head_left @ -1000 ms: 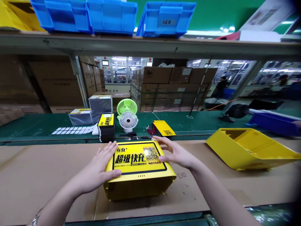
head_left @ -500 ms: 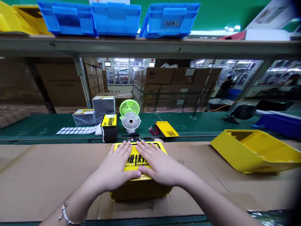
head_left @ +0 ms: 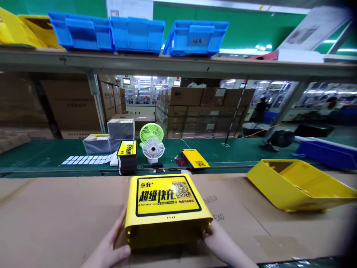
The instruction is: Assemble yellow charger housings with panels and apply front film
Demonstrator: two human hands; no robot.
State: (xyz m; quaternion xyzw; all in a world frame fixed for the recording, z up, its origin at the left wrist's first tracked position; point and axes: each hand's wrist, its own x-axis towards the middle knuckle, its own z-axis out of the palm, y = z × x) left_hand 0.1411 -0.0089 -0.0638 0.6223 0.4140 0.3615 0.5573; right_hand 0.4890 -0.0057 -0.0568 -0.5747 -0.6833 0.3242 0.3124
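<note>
A yellow housing (head_left: 167,219) with a black-framed label and a QR code on top is at the middle front, its open side facing me. My left hand (head_left: 111,238) is on its left side, the thumb at the lower front corner and the fingers along the side wall. My right hand (head_left: 217,238) is at the right side, its fingers partly hidden behind the housing's edge. Both hands hold the housing between them. Beyond it, on the green bench, stand a stack of labelled cards (head_left: 127,158) and a white fan (head_left: 153,149).
Another yellow housing (head_left: 301,184) lies on the cardboard (head_left: 55,219) at the right. Behind are grey-wrapped blocks (head_left: 121,130), a green fan (head_left: 151,133) and a yellow panel (head_left: 195,158). Blue bins (head_left: 195,37) stand on the overhead shelf (head_left: 167,67). A person (head_left: 260,108) is far back.
Both hands have left the top label and moved down to the housing's two sides. The housing appears nearer and its label is uncovered. The camera view has tilted up slightly.
</note>
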